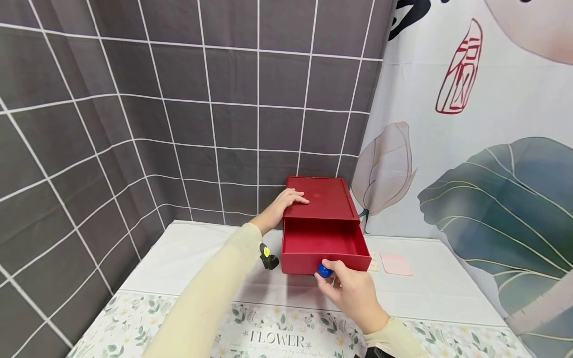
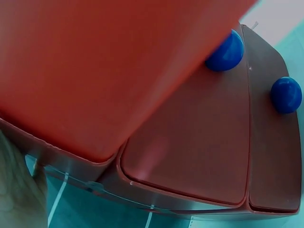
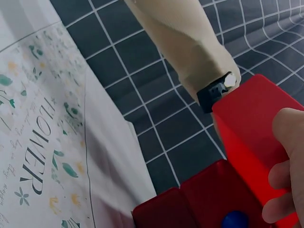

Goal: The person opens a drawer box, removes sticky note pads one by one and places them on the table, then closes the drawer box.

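Note:
A red drawer cabinet (image 1: 320,195) stands at the back of the table, its top drawer (image 1: 300,263) pulled out. The visible part of that drawer's inside is bare red. My right hand (image 1: 353,294) pinches the round blue knob (image 1: 324,270) on the drawer front between thumb and fingers. On the left edge of the cabinet's top rests my left hand (image 1: 279,205), fingers extended. Below the pulled-out drawer, the left wrist view has two closed drawers with blue knobs, a middle one (image 2: 225,53) and a lower one (image 2: 286,95).
A pink square sheet (image 1: 396,263) lies right of the cabinet, beside a small pale patterned piece (image 1: 373,262). A flowered cloth (image 1: 273,335) covers the table's front. Behind hangs a dark grid curtain (image 1: 233,124); a black wrist camera (image 1: 267,257) sits on the left sleeve.

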Motion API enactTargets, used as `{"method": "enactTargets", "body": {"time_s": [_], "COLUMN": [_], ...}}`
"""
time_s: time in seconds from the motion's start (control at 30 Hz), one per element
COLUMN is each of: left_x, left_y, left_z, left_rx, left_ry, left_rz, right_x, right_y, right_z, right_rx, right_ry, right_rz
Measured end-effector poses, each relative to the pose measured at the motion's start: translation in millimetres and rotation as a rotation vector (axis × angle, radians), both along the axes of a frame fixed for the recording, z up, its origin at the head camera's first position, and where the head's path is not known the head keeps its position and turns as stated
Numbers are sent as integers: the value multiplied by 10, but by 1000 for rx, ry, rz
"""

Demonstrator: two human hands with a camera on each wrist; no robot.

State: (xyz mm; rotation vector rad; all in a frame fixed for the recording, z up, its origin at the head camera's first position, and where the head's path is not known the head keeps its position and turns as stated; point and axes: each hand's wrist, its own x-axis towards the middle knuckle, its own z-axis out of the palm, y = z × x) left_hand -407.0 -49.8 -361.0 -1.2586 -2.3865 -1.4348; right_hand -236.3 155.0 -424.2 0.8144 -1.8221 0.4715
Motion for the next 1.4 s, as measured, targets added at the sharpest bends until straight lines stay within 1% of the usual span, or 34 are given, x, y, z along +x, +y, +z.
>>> {"method": "enactTargets", "body": {"time_s": [0.13, 0.23, 0.3, 0.4, 0.5, 0.57, 0.67, 0.83, 0.93, 1.03, 1.07, 1.23, 1.27, 1.3, 1.4], "left_x": [161, 243, 213, 122, 31, 5, -8, -12, -22, -18, 32, 51, 49, 3, 3], "left_y": [-23, -30, -23, 0, 14, 22, 24, 12, 2, -5, -13, -10, -4, 6, 18], "left_z": [126, 191, 166, 88, 8, -15, -28, -23, -14, -6, 37, 25, 21, -24, -26], "left_rx": [21, 37, 35, 11, -9, -8, -5, -12, -14, -13, -16, -24, -25, -19, -4], "left_ry": [-39, -32, -23, 8, 29, 35, 28, 12, 9, 17, 9, -33, -50, -56, -78], "left_rz": [-27, -47, -43, -4, 17, 16, 9, 23, 27, 19, 9, 29, 35, 47, 51], "right_x": [-21, -26, -21, -11, -9, -16, -43, -138, -205, -272, -296, -406, -422, -438, -483], "right_y": [-19, -37, -49, -60, -57, -52, -44, -58, -64, -57, -54, -59, -62, -65, -64], "right_z": [4, 21, 43, 87, 118, 131, 128, 101, 91, 74, 64, 17, 15, 16, 27], "right_rx": [-4, -3, 3, 20, 34, 37, 36, 14, -2, -10, -12, -32, -38, -39, -41], "right_ry": [-8, -10, -11, -25, -71, -103, -119, -43, -34, -60, -72, -118, -126, -137, -172], "right_rz": [-11, -14, -20, -39, -61, -75, -87, -87, -88, -102, -105, -133, -139, -148, -173]}}
